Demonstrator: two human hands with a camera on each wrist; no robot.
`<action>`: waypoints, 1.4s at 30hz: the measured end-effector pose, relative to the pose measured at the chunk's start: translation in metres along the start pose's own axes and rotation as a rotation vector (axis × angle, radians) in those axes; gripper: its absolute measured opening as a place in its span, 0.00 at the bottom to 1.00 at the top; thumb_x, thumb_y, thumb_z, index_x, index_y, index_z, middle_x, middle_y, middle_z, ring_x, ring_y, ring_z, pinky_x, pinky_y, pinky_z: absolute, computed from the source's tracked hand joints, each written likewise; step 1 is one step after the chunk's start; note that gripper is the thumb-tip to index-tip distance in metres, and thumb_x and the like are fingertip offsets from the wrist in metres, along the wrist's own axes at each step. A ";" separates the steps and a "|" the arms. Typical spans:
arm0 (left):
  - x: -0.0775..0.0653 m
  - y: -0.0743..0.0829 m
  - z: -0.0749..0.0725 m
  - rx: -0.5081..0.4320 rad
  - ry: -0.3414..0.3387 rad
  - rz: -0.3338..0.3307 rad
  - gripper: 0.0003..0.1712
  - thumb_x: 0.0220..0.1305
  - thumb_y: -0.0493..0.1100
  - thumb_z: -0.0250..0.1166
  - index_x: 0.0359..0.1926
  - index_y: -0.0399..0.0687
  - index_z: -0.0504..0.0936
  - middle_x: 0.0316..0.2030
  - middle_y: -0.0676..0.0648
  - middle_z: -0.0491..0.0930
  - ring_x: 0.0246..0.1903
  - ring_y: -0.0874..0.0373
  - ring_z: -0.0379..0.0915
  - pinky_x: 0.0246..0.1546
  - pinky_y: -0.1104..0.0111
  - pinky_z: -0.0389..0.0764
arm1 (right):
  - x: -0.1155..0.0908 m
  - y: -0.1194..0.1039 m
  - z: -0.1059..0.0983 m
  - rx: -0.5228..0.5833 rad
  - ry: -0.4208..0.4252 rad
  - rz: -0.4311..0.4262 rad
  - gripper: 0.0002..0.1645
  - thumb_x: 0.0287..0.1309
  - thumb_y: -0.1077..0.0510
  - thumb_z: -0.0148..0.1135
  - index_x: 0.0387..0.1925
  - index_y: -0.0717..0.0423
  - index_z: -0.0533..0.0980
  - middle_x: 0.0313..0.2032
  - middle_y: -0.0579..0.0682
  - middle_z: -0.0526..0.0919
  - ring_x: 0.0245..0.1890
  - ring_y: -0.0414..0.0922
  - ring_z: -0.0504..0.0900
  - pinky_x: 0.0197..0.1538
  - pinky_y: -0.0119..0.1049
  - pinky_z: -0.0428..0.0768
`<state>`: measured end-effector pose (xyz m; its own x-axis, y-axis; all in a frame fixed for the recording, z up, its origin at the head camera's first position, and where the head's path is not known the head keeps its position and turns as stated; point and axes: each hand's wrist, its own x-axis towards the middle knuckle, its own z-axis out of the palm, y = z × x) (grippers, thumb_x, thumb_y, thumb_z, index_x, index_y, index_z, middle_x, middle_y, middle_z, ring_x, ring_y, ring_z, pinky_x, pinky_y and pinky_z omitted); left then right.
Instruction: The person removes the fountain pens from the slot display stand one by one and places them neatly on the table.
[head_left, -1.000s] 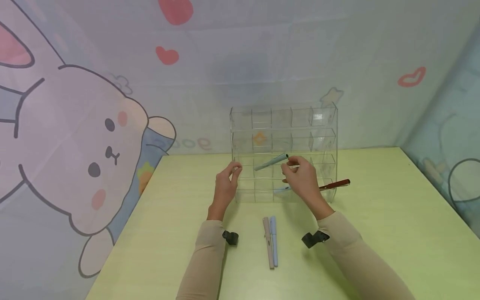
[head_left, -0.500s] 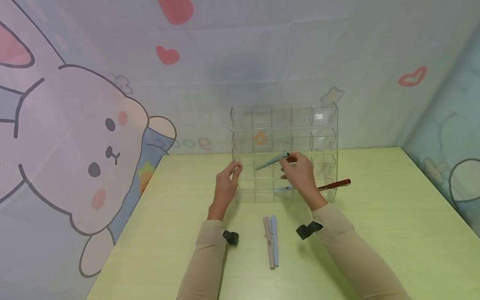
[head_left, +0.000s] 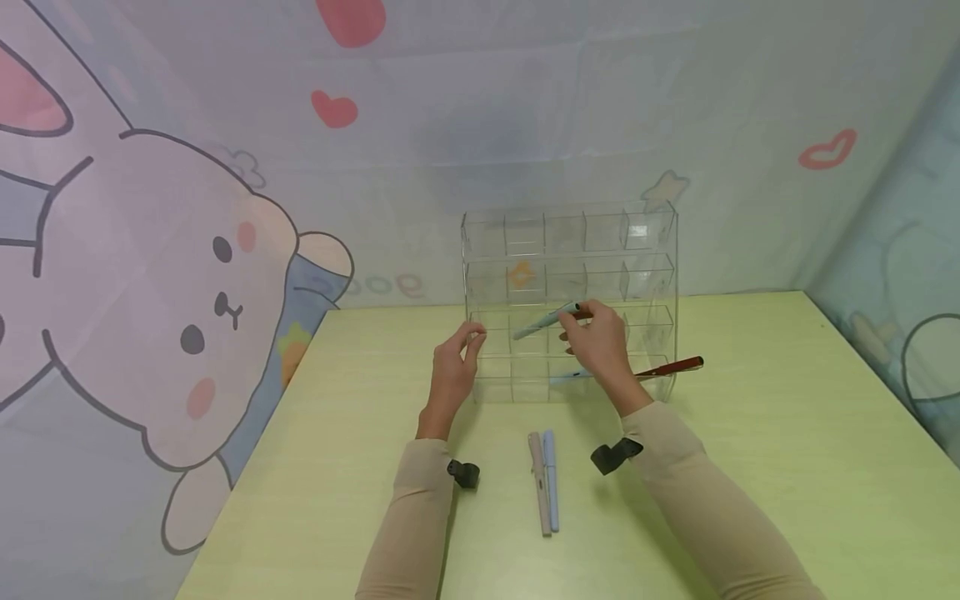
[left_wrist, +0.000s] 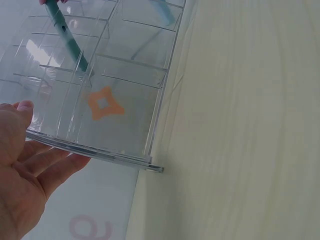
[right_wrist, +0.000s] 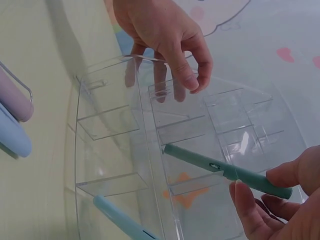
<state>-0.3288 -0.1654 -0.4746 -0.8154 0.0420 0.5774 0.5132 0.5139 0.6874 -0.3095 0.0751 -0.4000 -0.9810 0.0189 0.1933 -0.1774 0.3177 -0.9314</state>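
Observation:
A clear acrylic pen rack [head_left: 528, 387] with tiers of compartments stands upright on the table. Its left side panel is gripped by my left hand [head_left: 452, 362], thumb inside and fingers outside, as the left wrist view [left_wrist: 30, 170] shows. A green pen [right_wrist: 200, 161] lies slanted across the third tier down, its lower tip in a compartment. Thumb and fingers of my right hand [head_left: 600, 340] pinch its upper, cap end. In the bottom tier lies a light blue pen [right_wrist: 120, 217], partly hidden by the right hand in the head view.
A dark red pen [head_left: 678, 367] sticks out past the rack's lower right side. In front of the rack, a beige-pink pen [head_left: 540, 487] and a pale blue pen [head_left: 551, 483] lie side by side on the yellow table [head_left: 337, 500]. A printed cloth [head_left: 420, 150] hangs behind.
My right hand has moved slightly left and up along the green pen, which has barely shifted. The left hand stays in place on the rack's side.

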 end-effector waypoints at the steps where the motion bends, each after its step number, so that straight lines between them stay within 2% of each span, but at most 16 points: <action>1: 0.000 0.000 0.000 0.002 0.000 0.002 0.09 0.75 0.46 0.58 0.46 0.49 0.81 0.46 0.42 0.84 0.53 0.46 0.80 0.59 0.53 0.76 | -0.001 0.000 0.000 0.005 0.006 -0.003 0.27 0.72 0.53 0.57 0.62 0.69 0.70 0.50 0.62 0.81 0.35 0.50 0.87 0.36 0.43 0.87; 6: 0.000 0.001 0.000 -0.003 0.011 0.003 0.08 0.75 0.46 0.58 0.46 0.49 0.81 0.45 0.43 0.85 0.51 0.47 0.81 0.60 0.53 0.76 | -0.002 0.000 0.000 0.013 0.044 -0.031 0.25 0.71 0.53 0.58 0.60 0.66 0.73 0.49 0.60 0.82 0.30 0.43 0.85 0.33 0.40 0.86; 8: 0.000 0.001 -0.001 -0.003 0.010 -0.001 0.08 0.76 0.46 0.58 0.46 0.50 0.81 0.47 0.44 0.85 0.53 0.47 0.80 0.60 0.53 0.75 | -0.002 0.000 -0.001 0.008 0.057 -0.044 0.23 0.71 0.53 0.58 0.59 0.66 0.74 0.47 0.60 0.83 0.27 0.40 0.84 0.31 0.38 0.86; 11: 0.000 0.001 0.000 -0.005 0.006 -0.002 0.09 0.76 0.46 0.58 0.46 0.50 0.81 0.48 0.44 0.85 0.56 0.47 0.79 0.60 0.53 0.75 | -0.003 0.000 -0.001 0.005 0.077 -0.059 0.21 0.71 0.54 0.57 0.56 0.65 0.76 0.45 0.60 0.84 0.25 0.41 0.83 0.29 0.35 0.85; 20: 0.000 0.000 0.001 -0.012 0.011 0.002 0.08 0.75 0.45 0.58 0.46 0.48 0.82 0.49 0.44 0.85 0.56 0.50 0.78 0.60 0.55 0.75 | -0.006 -0.003 -0.002 0.072 0.157 -0.088 0.17 0.71 0.58 0.55 0.53 0.66 0.77 0.44 0.61 0.81 0.38 0.53 0.83 0.33 0.32 0.85; 26: 0.000 0.002 -0.001 -0.007 0.000 -0.007 0.08 0.75 0.45 0.58 0.46 0.48 0.82 0.49 0.45 0.85 0.56 0.51 0.79 0.61 0.57 0.74 | -0.005 -0.005 -0.003 0.242 0.181 -0.101 0.18 0.73 0.59 0.53 0.55 0.70 0.72 0.50 0.62 0.76 0.49 0.55 0.84 0.42 0.37 0.86; 28: 0.001 0.001 -0.001 -0.004 -0.002 -0.007 0.08 0.75 0.44 0.58 0.46 0.48 0.82 0.49 0.44 0.85 0.56 0.51 0.78 0.61 0.57 0.74 | -0.005 -0.006 -0.004 0.277 0.179 -0.101 0.19 0.73 0.58 0.52 0.56 0.69 0.70 0.52 0.61 0.74 0.50 0.56 0.84 0.43 0.37 0.86; 30: 0.000 0.002 -0.002 0.000 -0.002 -0.012 0.08 0.75 0.45 0.58 0.46 0.48 0.82 0.49 0.44 0.85 0.57 0.51 0.78 0.61 0.57 0.75 | -0.006 -0.006 -0.005 0.289 0.181 -0.108 0.19 0.74 0.58 0.52 0.56 0.69 0.70 0.52 0.61 0.74 0.48 0.53 0.86 0.42 0.37 0.86; 33: -0.001 0.001 -0.001 -0.001 0.002 -0.012 0.08 0.75 0.45 0.58 0.46 0.48 0.82 0.50 0.44 0.85 0.58 0.51 0.77 0.61 0.57 0.75 | -0.007 -0.006 -0.007 0.316 0.189 -0.129 0.18 0.73 0.59 0.52 0.56 0.69 0.69 0.51 0.62 0.76 0.40 0.45 0.88 0.38 0.35 0.86; 36: -0.001 0.001 0.000 -0.006 0.005 -0.008 0.08 0.75 0.45 0.58 0.46 0.48 0.82 0.49 0.44 0.85 0.58 0.50 0.77 0.60 0.56 0.75 | -0.008 -0.006 -0.009 0.359 0.209 -0.166 0.17 0.73 0.61 0.51 0.55 0.70 0.69 0.47 0.61 0.77 0.32 0.37 0.86 0.36 0.35 0.86; 42: 0.000 0.002 0.000 -0.002 0.024 0.013 0.07 0.75 0.44 0.59 0.45 0.48 0.82 0.49 0.44 0.85 0.57 0.49 0.78 0.59 0.53 0.76 | -0.011 -0.006 -0.015 0.445 0.300 -0.272 0.18 0.71 0.65 0.52 0.58 0.69 0.69 0.44 0.52 0.74 0.37 0.42 0.83 0.41 0.35 0.85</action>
<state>-0.3278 -0.1640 -0.4731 -0.8020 0.0283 0.5966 0.5243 0.5117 0.6806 -0.2961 0.0873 -0.3914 -0.8421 0.2798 0.4610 -0.4985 -0.0778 -0.8634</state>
